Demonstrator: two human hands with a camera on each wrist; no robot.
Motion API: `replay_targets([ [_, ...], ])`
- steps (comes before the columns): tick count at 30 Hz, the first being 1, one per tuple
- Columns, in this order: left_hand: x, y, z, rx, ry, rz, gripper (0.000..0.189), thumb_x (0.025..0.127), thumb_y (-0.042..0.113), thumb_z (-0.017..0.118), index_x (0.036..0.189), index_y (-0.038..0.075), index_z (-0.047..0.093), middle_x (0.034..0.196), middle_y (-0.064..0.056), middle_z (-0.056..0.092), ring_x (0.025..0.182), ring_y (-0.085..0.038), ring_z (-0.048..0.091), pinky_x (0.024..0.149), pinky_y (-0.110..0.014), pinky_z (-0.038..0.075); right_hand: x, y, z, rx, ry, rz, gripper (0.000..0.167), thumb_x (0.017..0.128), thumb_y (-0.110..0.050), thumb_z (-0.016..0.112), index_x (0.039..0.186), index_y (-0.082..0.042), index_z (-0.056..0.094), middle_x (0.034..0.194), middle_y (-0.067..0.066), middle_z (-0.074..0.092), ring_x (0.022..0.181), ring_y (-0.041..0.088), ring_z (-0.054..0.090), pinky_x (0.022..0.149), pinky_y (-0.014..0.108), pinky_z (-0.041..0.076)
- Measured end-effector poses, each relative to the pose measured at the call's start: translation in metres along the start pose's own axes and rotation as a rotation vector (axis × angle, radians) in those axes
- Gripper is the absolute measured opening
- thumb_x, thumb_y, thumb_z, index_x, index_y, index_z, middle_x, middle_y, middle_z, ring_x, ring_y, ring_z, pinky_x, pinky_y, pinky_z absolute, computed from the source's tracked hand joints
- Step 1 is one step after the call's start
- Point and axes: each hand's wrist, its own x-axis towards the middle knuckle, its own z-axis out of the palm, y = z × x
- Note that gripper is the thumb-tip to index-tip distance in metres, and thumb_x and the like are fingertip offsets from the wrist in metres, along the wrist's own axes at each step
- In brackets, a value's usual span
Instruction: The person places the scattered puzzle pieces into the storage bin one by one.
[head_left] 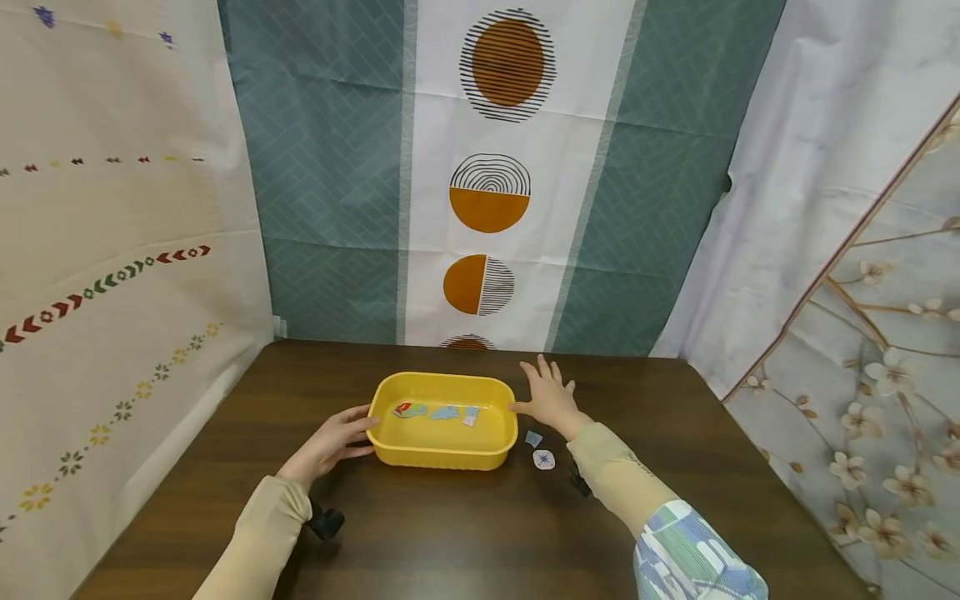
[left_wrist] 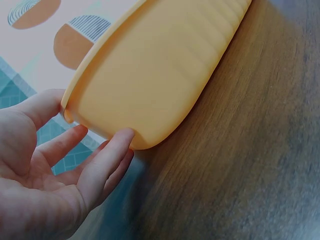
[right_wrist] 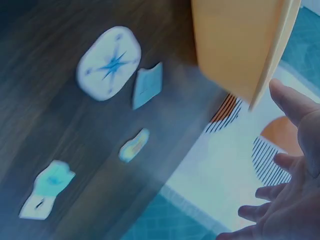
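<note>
Yellow tray (head_left: pixel 442 459) sits on the table (head_left: pixel 450 533), flat cutouts (head_left: pixel 445 412) inside. Probably light, stiffish plastic, maybe slick, so I'd hold it by the rim at both ends. Left grip (head_left: pixel 332 442) has one end, digits curled against rim and outer wall. Right grip (head_left: pixel 551 400)'s spread wide, thumb at the other end; can't tell if it's touching.

A yellow rounded-rectangular plastic tray (head_left: pixel 442 458) sits on a brown wooden table (head_left: pixel 420 533), between left hand (head_left: pixel 335 440) and right hand (head_left: pixel 551 398); flat multicoloured cutouts (head_left: pixel 446 412) lie inside; right of it, a white rounded compass-printed cutout (head_left: pixel 543 460) lies before a blue-grey cutout (head_left: pixel 533 438).
</note>
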Motion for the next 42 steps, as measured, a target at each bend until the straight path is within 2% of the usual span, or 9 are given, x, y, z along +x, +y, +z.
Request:
replay_targets([
  [7,0.000,0.001,-0.002,0.007,-0.002,-0.002,0.064,0.103,0.024,0.050,0.153,-0.003,0.022,0.148,-0.032,0.036,0.120,-0.032,0.059,0.092,-0.040,0.057,-0.010,0.019,-0.002,0.000,-0.002,0.042,0.082,0.085,-0.038,0.076,0.150,-0.006,0.037,0.162,0.025,0.011,0.146,0.050,0.011,0.107,0.080,0.015],
  [13,0.000,0.001,0.000,0.017,-0.007,-0.009,0.065,0.103,0.025,0.050,0.154,-0.003,0.021,0.148,-0.032,0.036,0.119,-0.032,0.059,0.092,-0.040,0.057,-0.021,0.027,0.000,-0.004,-0.015,0.066,0.079,0.083,-0.039,0.077,0.146,-0.004,0.043,0.161,0.025,0.013,0.146,0.051,0.013,0.107,0.080,0.016],
  [26,0.000,0.001,0.000,0.018,-0.010,-0.016,0.067,0.102,0.027,0.052,0.153,-0.004,0.020,0.148,-0.032,0.036,0.117,-0.028,0.060,0.092,-0.039,0.058,-0.036,0.041,0.019,-0.005,-0.042,0.077,0.055,0.083,-0.038,0.077,0.124,-0.004,0.064,0.158,0.027,0.023,0.143,0.054,0.017,0.105,0.081,0.018],
  [35,0.003,0.005,-0.002,0.010,-0.012,-0.002,0.068,0.102,0.028,0.052,0.154,-0.004,0.020,0.147,-0.032,0.037,0.113,-0.023,0.062,0.090,-0.038,0.058,-0.025,0.060,0.023,-0.026,-0.020,0.120,0.052,0.084,-0.035,0.077,0.121,-0.002,0.064,0.155,0.030,0.027,0.142,0.055,0.019,0.103,0.082,0.018],
  [42,0.001,0.001,-0.001,0.002,-0.024,-0.007,0.068,0.103,0.026,0.052,0.153,-0.006,0.019,0.147,-0.033,0.037,0.112,-0.025,0.063,0.091,-0.040,0.058,-0.023,0.064,0.030,-0.008,-0.028,0.129,0.043,0.087,-0.029,0.073,0.118,-0.001,0.065,0.153,0.031,0.030,0.140,0.057,0.021,0.103,0.083,0.019],
])
